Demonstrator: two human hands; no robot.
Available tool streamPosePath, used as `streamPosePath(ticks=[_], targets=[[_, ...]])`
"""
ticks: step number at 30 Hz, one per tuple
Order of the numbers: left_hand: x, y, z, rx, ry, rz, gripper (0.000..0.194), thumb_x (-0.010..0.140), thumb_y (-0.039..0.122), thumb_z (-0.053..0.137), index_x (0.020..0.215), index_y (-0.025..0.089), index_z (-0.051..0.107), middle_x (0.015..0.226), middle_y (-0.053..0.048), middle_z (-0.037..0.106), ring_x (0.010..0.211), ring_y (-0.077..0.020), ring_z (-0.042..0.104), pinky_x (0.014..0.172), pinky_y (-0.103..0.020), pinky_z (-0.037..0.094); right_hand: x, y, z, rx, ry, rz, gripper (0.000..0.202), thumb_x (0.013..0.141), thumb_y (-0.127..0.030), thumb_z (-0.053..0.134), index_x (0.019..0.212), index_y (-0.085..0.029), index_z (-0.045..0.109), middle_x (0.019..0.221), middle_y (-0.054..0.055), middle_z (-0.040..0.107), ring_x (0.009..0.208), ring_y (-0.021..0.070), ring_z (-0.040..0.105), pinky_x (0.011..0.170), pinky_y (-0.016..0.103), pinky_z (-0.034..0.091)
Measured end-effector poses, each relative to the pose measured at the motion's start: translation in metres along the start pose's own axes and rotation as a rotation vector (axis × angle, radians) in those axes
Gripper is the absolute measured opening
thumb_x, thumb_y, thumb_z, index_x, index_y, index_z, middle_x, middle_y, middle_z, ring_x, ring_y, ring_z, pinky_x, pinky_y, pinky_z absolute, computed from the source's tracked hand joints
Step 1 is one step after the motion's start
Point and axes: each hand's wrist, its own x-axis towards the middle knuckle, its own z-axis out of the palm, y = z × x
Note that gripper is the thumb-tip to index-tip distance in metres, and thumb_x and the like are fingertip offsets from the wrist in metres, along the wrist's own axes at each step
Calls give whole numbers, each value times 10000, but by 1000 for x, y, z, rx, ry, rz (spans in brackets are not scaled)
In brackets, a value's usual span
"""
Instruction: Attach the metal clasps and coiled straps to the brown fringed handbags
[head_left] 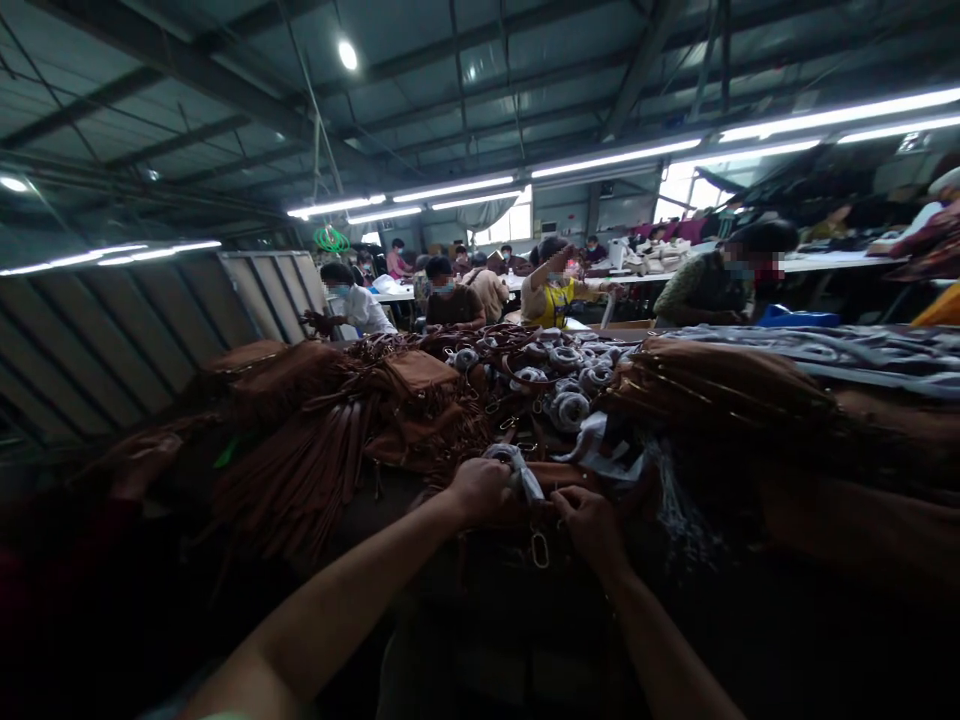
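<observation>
My left hand (484,490) is closed around a strap wrapped in pale protective film (521,470), the wrapped part looping up beside the knuckles. Just to the right, my right hand (589,515) pinches the brown end of that strap between thumb and fingers. From this end hangs an oval metal ring (540,550), below and between the hands. Behind them lies a brown bag (562,474), partly covered by the hands. Several rolled straps in pale wrapping (568,405) are heaped farther back. The dim light hides the exact finger contact.
Brown fringed pieces (315,470) spread to the left, and a stack of brown bags (720,385) stands at right. White strings (679,500) hang near my right hand. Another person's hand (146,460) is at far left. Several people work at tables beyond.
</observation>
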Motion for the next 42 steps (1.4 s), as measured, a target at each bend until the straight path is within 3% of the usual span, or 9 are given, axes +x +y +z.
streamPosePath(ticks=[3, 7, 9, 11, 14, 17, 23, 38, 42], targets=[[-2, 9, 3, -26, 31, -111, 320, 786, 467, 550, 899, 208, 698, 936, -93, 691, 874, -254, 641, 753, -312, 462, 1, 2, -1, 43, 15, -5, 353, 786, -426, 499, 830, -158, 726, 826, 75, 726, 728, 203, 655, 658, 266, 434], [1, 12, -6, -4, -19, -101, 355, 751, 508, 607, 856, 185, 710, 901, -113, 688, 874, -273, 635, 766, -330, 459, 1, 3, -2, 54, 25, -4, 347, 788, -414, 496, 815, -153, 724, 794, 72, 723, 715, 201, 652, 649, 261, 426], [5, 10, -11, -20, 63, 25, 344, 730, 448, 665, 953, 188, 697, 975, -111, 673, 946, -265, 613, 840, -334, 440, 1, 3, -3, 53, 16, -5, 349, 794, -415, 488, 814, -158, 723, 786, 66, 723, 712, 197, 651, 638, 256, 420], [12, 7, -11, -82, 95, 277, 384, 701, 357, 723, 1062, 237, 669, 1106, -79, 639, 1072, -244, 559, 937, -321, 393, 0, 3, -2, 61, 5, -15, 347, 797, -411, 484, 812, -159, 722, 790, 62, 723, 713, 193, 651, 630, 252, 417], [22, 5, 4, -227, -20, 538, 306, 758, 329, 689, 1062, 293, 680, 1136, -25, 641, 1072, -190, 565, 946, -269, 380, -1, 2, -3, 65, -3, -24, 346, 796, -411, 484, 798, -157, 720, 786, 63, 722, 707, 193, 649, 622, 250, 413], [27, 1, 22, -321, -28, 482, 218, 855, 372, 571, 964, 261, 725, 1023, -24, 683, 916, -152, 621, 837, -224, 419, 0, 3, -4, 51, 9, -18, 355, 788, -420, 490, 797, -151, 721, 775, 68, 720, 708, 197, 645, 633, 255, 416], [29, -9, 30, -306, 182, 159, 252, 866, 382, 545, 1005, 261, 716, 961, -15, 696, 804, -135, 627, 722, -217, 448, 4, 12, -3, 131, 69, 51, 391, 777, -455, 496, 810, -138, 723, 799, 70, 722, 756, 216, 648, 666, 264, 434], [31, 8, 44, -236, 239, 306, 193, 854, 318, 565, 908, 253, 739, 877, -24, 683, 751, -141, 600, 709, -242, 421, 3, 2, -1, -13, -137, 31, 346, 765, -421, 516, 764, -161, 744, 677, 29, 710, 651, 185, 637, 524, 222, 358], [22, 14, 39, -223, 247, 394, 285, 793, 467, 608, 927, 249, 735, 889, -44, 681, 800, -173, 607, 773, -271, 419, 6, 6, 3, -24, -120, 18, 344, 771, -421, 516, 726, -161, 737, 663, 27, 705, 625, 178, 632, 516, 219, 354]])
